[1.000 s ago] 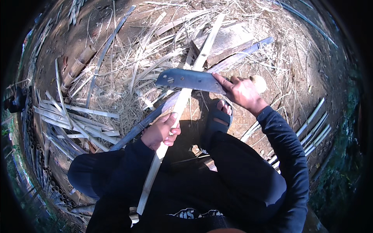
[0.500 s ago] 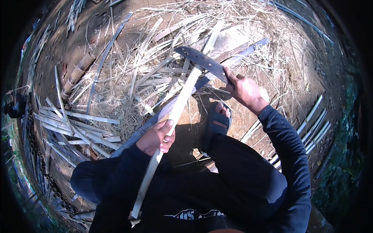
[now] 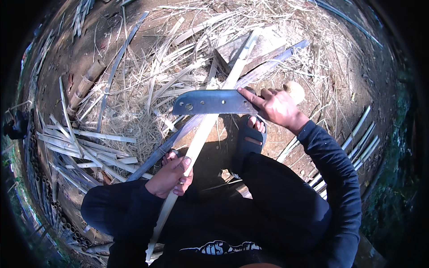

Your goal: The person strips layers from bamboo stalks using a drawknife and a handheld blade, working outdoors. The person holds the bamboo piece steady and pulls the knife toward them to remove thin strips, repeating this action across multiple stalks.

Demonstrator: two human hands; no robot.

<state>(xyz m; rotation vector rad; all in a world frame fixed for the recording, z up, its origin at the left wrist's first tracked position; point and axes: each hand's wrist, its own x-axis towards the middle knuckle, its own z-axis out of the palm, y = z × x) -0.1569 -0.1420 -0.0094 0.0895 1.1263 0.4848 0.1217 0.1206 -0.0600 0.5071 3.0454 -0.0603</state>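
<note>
A long pale bamboo strip [image 3: 199, 137] slants from my lap up to the far middle. My left hand [image 3: 171, 177] is closed around its near part. In my right hand [image 3: 280, 107] is a broad machete [image 3: 213, 102] with several holes in its dark blade, forefinger stretched along the blade's back. The blade lies level across the strip, its flat face toward me; whether it touches the strip I cannot tell. A pale rounded knob [image 3: 294, 91], seemingly the handle's end, shows beyond that hand. Under the strip crosses a longer grey bamboo length [image 3: 183, 130].
Shavings [image 3: 129, 100] and loose strips litter the ground ahead. Split strips [image 3: 96, 149] lie piled at the left, near a thick bamboo piece [image 3: 87, 82]. More strips [image 3: 359, 143] lie at the right. My sandalled foot [image 3: 250, 139] is just below the blade.
The machete has come nearer along the strip and turned from slanting to level, showing more of its flat face. My left hand has moved slightly nearer and leftward, still gripping the strip.
</note>
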